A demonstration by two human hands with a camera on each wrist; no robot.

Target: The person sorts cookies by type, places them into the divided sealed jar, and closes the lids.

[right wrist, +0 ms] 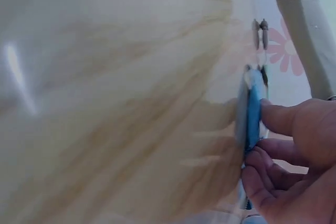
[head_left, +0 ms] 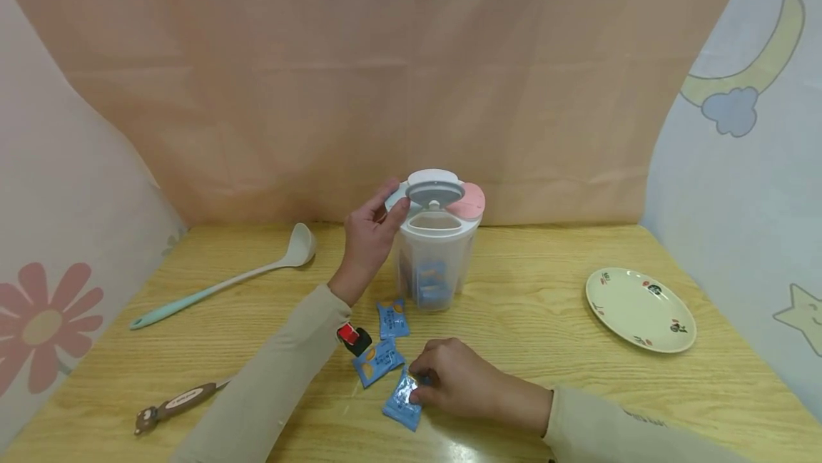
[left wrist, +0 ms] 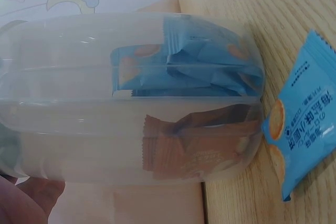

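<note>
While a teal-handled ladle (head_left: 218,285) and a brown bear-topped utensil (head_left: 173,404) lie idle toward the left of the wooden desk (head_left: 546,320), the work sits at the middle. The left hand (head_left: 369,235) curls its fingers round the upper rim of the clear plastic container (head_left: 437,256), apparently steadying it so it does not tip or turn; its lid section (head_left: 432,192) is swung aside, leaving one compartment open at the top. The left wrist view shows the container divided, with blue packets (left wrist: 194,72) in one compartment and brown packets (left wrist: 194,150) in another. Just in front of the container, two blue snack packets (head_left: 393,319) (head_left: 377,362) lie flat on the desk beside a small red-and-black object (head_left: 354,338). A little to the right, the right hand (head_left: 459,381) pinches a third blue packet (head_left: 403,401) between thumb and fingertips, its edge tilted off the desk, which gives the fingers purchase. Well apart on the right rests a cream plate (head_left: 641,309) with small printed motifs.
</note>
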